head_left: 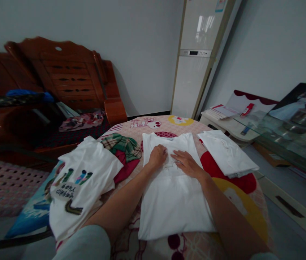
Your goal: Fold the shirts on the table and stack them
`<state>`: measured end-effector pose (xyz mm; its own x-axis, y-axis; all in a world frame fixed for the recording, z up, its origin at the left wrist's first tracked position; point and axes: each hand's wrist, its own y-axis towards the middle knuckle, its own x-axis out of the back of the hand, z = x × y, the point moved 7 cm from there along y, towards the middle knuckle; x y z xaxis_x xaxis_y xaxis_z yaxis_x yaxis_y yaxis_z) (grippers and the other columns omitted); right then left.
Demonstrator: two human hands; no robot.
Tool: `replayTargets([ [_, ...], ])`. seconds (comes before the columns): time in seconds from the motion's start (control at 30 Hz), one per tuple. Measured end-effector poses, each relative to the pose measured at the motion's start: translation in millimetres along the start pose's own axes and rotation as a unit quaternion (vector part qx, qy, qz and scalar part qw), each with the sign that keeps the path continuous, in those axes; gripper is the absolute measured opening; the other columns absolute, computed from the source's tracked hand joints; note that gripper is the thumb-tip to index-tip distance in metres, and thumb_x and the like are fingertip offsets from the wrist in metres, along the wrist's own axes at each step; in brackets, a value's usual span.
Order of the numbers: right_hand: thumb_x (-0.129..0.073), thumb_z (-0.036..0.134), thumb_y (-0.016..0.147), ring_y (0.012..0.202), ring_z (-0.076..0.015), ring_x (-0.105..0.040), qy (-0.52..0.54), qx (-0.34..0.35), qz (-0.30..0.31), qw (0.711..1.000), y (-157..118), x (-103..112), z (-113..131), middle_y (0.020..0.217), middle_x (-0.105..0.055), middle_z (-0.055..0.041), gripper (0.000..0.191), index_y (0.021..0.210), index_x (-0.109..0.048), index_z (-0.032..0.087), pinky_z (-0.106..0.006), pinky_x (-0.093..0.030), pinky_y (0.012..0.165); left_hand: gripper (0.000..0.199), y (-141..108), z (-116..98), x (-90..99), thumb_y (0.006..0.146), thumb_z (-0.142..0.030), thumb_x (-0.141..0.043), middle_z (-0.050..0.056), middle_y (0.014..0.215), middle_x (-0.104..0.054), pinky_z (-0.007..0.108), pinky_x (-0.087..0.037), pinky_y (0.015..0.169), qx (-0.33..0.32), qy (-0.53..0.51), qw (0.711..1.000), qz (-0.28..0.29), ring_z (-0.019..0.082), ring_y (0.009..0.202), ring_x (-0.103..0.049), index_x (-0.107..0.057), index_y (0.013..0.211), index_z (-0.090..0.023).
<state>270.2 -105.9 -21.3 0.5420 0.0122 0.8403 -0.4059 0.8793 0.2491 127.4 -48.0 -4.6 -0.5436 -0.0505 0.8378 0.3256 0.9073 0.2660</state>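
A white T-shirt [174, 202] lies spread on the round table, its neckline away from me and its sides folded into a long rectangle. My left hand [158, 157] rests on its upper chest with the fingers curled in against the cloth, closed. Just to the right, my right hand [186, 163] lies on the same shirt with its fingers stretched and slightly apart. Small creases show between the two hands. A folded white garment [225, 151] sits on the right of the table. To the left is a loose white printed T-shirt [85, 180].
Green plaid cloth [123, 144] and a dark red cloth [127, 166] lie behind the printed shirt. A patterned pink tablecloth [142, 124] covers the table. Beyond stand a wooden sofa [66, 76] and a tall air conditioner [193, 79]. A glass-topped stand [283, 133] is at right.
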Motion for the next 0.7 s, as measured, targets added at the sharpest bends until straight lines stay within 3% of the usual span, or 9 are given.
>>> replayTargets([
  [0.13, -0.055, 0.032, 0.092, 0.138, -0.0293, -0.044, 0.041, -0.015, -0.023, 0.999, 0.3, 5.4, 1.7, 0.145, -0.052, -0.0093, 0.04, 0.131, -0.063, 0.026, -0.056, -0.024, 0.117, 0.026, -0.8, 2.7, 9.1, 0.08, -0.016, -0.063, 0.011, 0.109, -0.069, 0.031, -0.048, 0.094, -0.01, 0.021, 1.0, 0.018, 0.021, 0.1, -0.063, -0.07, 0.105, -0.014],
  [0.27, -0.054, 0.034, 0.09, 0.122, -0.0276, -0.06, 0.171, -0.073, -0.073, 0.98, -1.9, 29.5, -5.0, 0.127, -0.067, -0.0098, 0.036, 0.119, -0.071, 0.022, -0.049, -0.042, 0.108, 0.019, -2.2, 8.0, 35.9, 0.078, -0.019, -0.062, 0.007, 0.092, -0.072, 0.025, -0.049, 0.077, 0.004, -0.03, 0.998, 0.046, 0.015, 0.077, -0.065, -0.072, 0.093, -0.014],
  [0.37, -0.06, 0.032, 0.083, 0.104, -0.0268, -0.069, 0.198, -0.13, -0.091, 0.967, -9.2, 53.0, -10.8, 0.109, -0.075, -0.0091, 0.03, 0.105, -0.076, 0.02, -0.041, -0.053, 0.092, 0.017, -11.0, -1.9, 37.8, 0.08, -0.026, -0.059, 0.001, 0.063, -0.067, 0.021, -0.046, 0.063, -0.022, -0.112, 0.976, 0.184, 0.012, 0.06, -0.061, -0.071, 0.075, -0.015],
  [0.47, -0.065, 0.03, 0.076, 0.084, -0.0244, -0.071, 0.176, -0.155, -0.045, 0.971, -20.5, 65.6, -8.7, 0.09, -0.078, -0.007, 0.021, 0.089, -0.078, 0.019, -0.035, -0.055, 0.077, 0.019, -27.8, -21.6, 30.2, 0.077, -0.028, -0.062, -0.001, 0.054, -0.063, 0.019, -0.04, 0.055, -0.07, -0.143, 0.937, 0.312, 0.01, 0.051, -0.057, -0.069, 0.064, -0.016],
  [0.6, -0.072, 0.028, 0.069, 0.071, -0.0221, -0.068, 0.134, -0.174, 0.072, 0.973, -40.0, 60.4, 1.6, 0.075, -0.075, -0.0045, 0.013, 0.078, -0.076, 0.019, -0.029, -0.05, 0.063, 0.012, -42.9, -38.5, 25.6, 0.069, -0.031, -0.075, -0.001, 0.062, -0.067, 0.021, -0.036, 0.055, -0.115, -0.068, 0.933, 0.334, 0.012, 0.057, -0.059, -0.07, 0.067, -0.02],
  [0.7, -0.076, 0.02, 0.061, 0.071, -0.0211, -0.066, 0.079, -0.16, 0.114, 0.977, -48.4, 57.2, 15.1, 0.075, -0.074, -0.0035, 0.015, 0.076, -0.074, 0.019, -0.028, -0.046, 0.063, 0.024, -53.5, -42.5, 24.0, 0.064, -0.039, -0.081, 0.0, 0.072, -0.07, 0.023, -0.036, 0.058, -0.132, 0.0, 0.934, 0.333, 0.016, 0.064, -0.061, -0.071, 0.079, -0.022],
])
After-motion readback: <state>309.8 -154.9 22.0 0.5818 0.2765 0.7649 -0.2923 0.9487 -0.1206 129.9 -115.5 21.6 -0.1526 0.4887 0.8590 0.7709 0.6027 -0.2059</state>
